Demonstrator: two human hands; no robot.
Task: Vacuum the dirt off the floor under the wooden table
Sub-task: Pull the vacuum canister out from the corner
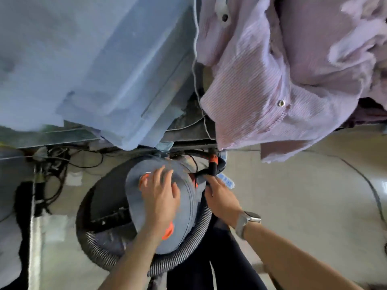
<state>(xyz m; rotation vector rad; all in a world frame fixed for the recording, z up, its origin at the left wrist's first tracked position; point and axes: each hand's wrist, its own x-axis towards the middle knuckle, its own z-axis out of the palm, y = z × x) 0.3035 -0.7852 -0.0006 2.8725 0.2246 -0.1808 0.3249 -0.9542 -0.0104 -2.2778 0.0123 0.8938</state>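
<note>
— Where was the vacuum [184, 197] found?
— On the floor [293, 185], directly under both hands. The left hand [161, 195] was laid flat on its top, fingers apart; the right hand [219, 197] was curled round the handle [206, 173].

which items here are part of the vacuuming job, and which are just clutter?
Job:
- vacuum canister, left hand resting on top
- ribbed hose looped round it
- right hand at the black hose end

Lying about:
- blue cloth
- pink corduroy garment
- tangled cables
</note>
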